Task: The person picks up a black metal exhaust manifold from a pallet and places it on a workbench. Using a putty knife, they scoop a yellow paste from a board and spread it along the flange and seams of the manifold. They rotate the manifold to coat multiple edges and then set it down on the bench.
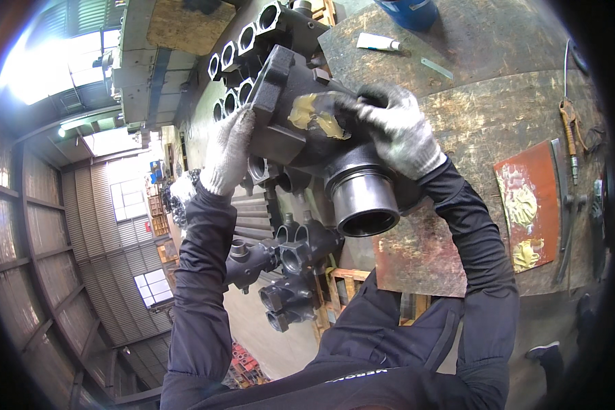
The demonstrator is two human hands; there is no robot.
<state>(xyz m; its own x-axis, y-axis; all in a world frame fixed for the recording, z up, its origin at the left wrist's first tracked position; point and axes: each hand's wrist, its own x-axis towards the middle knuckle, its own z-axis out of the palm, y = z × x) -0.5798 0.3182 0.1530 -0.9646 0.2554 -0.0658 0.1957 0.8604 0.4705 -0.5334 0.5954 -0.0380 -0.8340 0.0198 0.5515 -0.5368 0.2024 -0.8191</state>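
A large black metal casting (275, 140) with a square flange is tilted up in front of me. Its bare machined round end (365, 201) points toward me. A smeared patch of yellowish putty (303, 111) covers part of its upper face. My left hand (229, 152), in a whitish knit glove, grips the casting's left flange edge. My right hand (402, 133), gloved alike, is at the casting's right side beside the putty. Its fingers are pinched together near a dark, thin shape against the dark metal; what they hold I cannot make out.
The worn workbench (471, 109) bears a white tube (378, 42), a thin strip (436, 67), a blue bucket (411, 12) and a reddish board (552, 198) with putty dabs. Several black castings (297, 256) stand lower left, more behind. A shoe (544, 350) shows lower right.
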